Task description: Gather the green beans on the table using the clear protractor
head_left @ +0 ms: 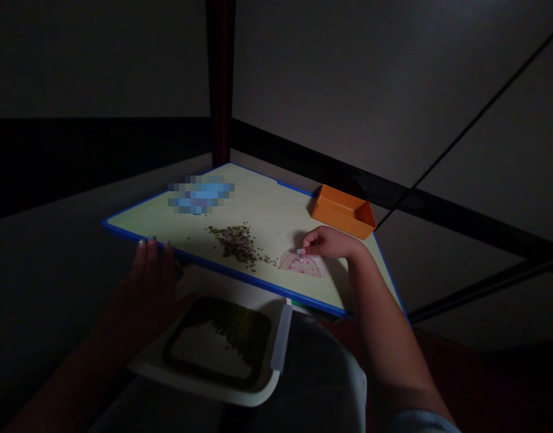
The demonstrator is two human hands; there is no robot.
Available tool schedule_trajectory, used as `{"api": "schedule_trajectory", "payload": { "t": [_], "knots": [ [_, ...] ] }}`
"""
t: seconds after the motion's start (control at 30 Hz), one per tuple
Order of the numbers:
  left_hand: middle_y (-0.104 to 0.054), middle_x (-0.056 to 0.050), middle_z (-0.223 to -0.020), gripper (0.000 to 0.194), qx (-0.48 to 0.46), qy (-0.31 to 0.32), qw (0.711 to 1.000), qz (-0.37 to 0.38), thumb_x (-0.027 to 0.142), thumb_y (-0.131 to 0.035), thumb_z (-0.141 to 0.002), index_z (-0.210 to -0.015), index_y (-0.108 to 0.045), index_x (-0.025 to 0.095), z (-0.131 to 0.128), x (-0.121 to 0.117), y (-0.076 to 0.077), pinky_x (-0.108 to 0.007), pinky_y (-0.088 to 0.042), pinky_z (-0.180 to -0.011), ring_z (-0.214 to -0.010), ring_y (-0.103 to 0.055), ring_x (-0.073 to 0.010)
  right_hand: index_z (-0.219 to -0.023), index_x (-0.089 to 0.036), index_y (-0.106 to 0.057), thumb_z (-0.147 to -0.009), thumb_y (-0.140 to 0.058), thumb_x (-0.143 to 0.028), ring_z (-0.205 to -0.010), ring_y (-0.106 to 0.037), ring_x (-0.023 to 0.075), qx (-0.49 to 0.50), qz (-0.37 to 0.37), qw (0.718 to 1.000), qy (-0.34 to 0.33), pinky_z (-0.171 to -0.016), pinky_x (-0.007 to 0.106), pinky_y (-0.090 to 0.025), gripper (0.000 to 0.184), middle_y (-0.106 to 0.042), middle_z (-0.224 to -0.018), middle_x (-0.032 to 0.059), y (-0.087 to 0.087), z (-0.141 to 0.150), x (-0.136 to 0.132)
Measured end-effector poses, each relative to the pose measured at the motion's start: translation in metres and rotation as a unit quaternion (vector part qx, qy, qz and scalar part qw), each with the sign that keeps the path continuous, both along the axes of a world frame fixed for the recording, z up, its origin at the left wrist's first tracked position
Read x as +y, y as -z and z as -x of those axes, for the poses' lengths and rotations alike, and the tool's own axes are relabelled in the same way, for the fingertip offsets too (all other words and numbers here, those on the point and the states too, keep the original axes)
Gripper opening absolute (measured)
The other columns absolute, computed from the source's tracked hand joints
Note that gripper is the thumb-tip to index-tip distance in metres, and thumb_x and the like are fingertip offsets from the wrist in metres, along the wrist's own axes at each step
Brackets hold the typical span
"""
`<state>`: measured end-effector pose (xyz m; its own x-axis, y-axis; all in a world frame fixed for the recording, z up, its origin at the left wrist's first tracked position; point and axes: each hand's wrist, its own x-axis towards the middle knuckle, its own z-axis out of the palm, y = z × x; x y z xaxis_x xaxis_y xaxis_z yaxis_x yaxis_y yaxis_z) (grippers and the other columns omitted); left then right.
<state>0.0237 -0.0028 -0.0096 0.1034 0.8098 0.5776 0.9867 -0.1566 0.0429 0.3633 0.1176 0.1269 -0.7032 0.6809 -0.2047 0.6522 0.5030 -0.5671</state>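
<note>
Right hand (327, 242) at pink half-disc (302, 266), flat edge nearest, lying crosswise

The board (262, 222) is pale yellow with a blue edge, and the tray (342, 211) is orange. The half-round piece (302, 265) is pale pink with darker spots, and the seeds (235, 243) are olive green.

Blue object (199, 194) pixelated, kind unreadable; bit (300, 251) pinched in right fingers (310, 237) too small to identify.
</note>
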Motion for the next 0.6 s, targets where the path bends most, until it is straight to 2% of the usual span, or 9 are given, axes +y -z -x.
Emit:
{"api": "schedule_trajectory", "payload": {
  "t": [0.1, 0.23, 0.4, 0.6],
  "knots": [
    [0.005, -0.031, -0.15, 0.095, 0.017, 0.007, 1.0, -0.004, 0.062, -0.034, -0.076, -0.138, 0.006, 0.003, 0.0004, 0.0019, 0.0007, -0.06, -0.022, -0.11, -0.14, 0.0, -0.0423, -0.07, -0.012, -0.064, -0.076, -0.057, -0.032, -0.057, -0.039, 0.0078, -0.002, 0.018, 1.0, -0.012, -0.059, 0.022, -0.032, 0.022, -0.048, -0.058, -0.0039, 0.0007, 0.0041, -0.0026],
    [0.001, -0.033, -0.149, 0.096, 0.024, 0.0, 1.0, -0.013, 0.065, -0.031, -0.075, -0.138, 0.005, 0.002, 0.0037, 0.0036, 0.0032, -0.062, -0.024, -0.108, -0.14, -0.001, -0.0438, -0.07, -0.013, -0.062, -0.076, -0.056, -0.03, -0.057, -0.039, 0.0081, -0.001, 0.04, 0.999, -0.033, -0.06, 0.023, -0.033, 0.019, -0.048, -0.059, -0.0035, 0.0014, 0.0045, -0.0029],
    [-0.005, -0.035, -0.148, 0.095, 0.03, -0.01, 0.999, 0.005, 0.064, -0.034, -0.075, -0.138, 0.004, 0.003, 0.0042, 0.0022, 0.0027, -0.062, -0.029, -0.105, -0.14, -0.002, -0.043, -0.07, -0.013, -0.061, -0.079, -0.053, -0.035, -0.057, -0.034, 0.0079, 0.02, 0.016, 0.999, -0.024, -0.057, 0.022, -0.029, 0.025, -0.043, -0.059, -0.0039, 0.0003, -0.0018, 0.0011],
    [-0.006, -0.035, -0.148, 0.095, 0.028, -0.019, 0.999, 0.016, 0.063, -0.035, -0.075, -0.138, 0.005, 0.004, 0.0036, 0.0006, 0.0012, -0.063, -0.032, -0.103, -0.14, -0.002, -0.0427, -0.071, -0.013, -0.061, -0.079, -0.054, -0.037, -0.057, -0.035, 0.0082, 0.006, 0.01, 1.0, -0.024, -0.057, 0.023, -0.03, 0.027, -0.043, -0.059, -0.0037, 0.0006, 0.0, -0.0002]
  ]
}}
